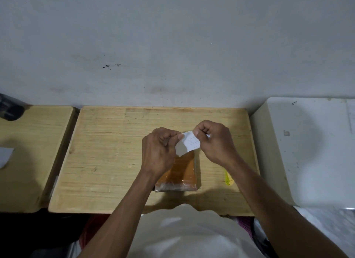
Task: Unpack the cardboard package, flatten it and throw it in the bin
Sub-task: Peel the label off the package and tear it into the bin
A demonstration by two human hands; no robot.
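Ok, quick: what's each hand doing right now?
Left hand: fingers pinch the white paper label.
Right hand: fingers pinch the same label's other end.

I find both hands raised over the middle of the wooden table (115, 152), the left hand (158, 152) and right hand (215, 140) pinching a white paper slip (187, 144) between their fingertips. Directly beneath the fingers lies the taped cardboard package (180, 173), blocking any straight descent. Just right of the right wrist sits a small yellow object (228, 178). Left of the left fingers, bare tabletop runs to the edge. Beyond the fingertips, bare wood runs to the wall (172, 46), which closes the far side. A white unit (307, 152) bounds the right.
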